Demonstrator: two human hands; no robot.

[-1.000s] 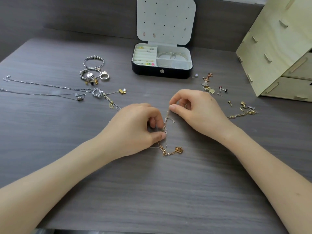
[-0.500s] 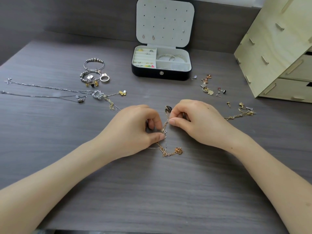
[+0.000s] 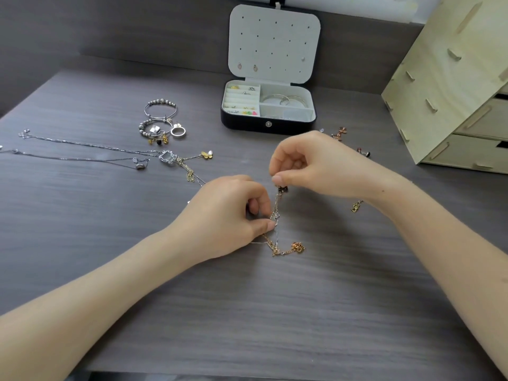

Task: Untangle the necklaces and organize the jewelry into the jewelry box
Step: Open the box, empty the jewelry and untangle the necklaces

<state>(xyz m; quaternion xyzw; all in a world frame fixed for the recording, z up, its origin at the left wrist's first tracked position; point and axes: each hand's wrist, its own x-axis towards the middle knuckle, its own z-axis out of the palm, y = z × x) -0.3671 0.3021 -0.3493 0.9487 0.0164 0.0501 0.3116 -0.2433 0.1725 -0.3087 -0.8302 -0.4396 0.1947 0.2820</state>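
Left hand (image 3: 231, 215) pinches the tangled thin gold and silver chains (image 3: 276, 215) low, before the open black jewelry box (image 3: 268, 123); right hand (image 3: 316, 166) pinches their dark pendant end (image 3: 282, 189) higher, seemingly to tease strands apart

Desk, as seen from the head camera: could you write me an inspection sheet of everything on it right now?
Surface: grey wood-grain table, jewelry scattered across it.
Job's things: tangled necklaces stretched between both hands; jewelry box open at the back, bangles inside; silver necklaces laid out at left; bead bracelets and ring beside them; earrings at right.
Clutter: nothing seen.
Hands: left hand pinches the tangle low; right hand pinches its upper end.
Cables: nothing seen.
Surroundings: pale wooden drawer unit at right; dark wall panel behind.
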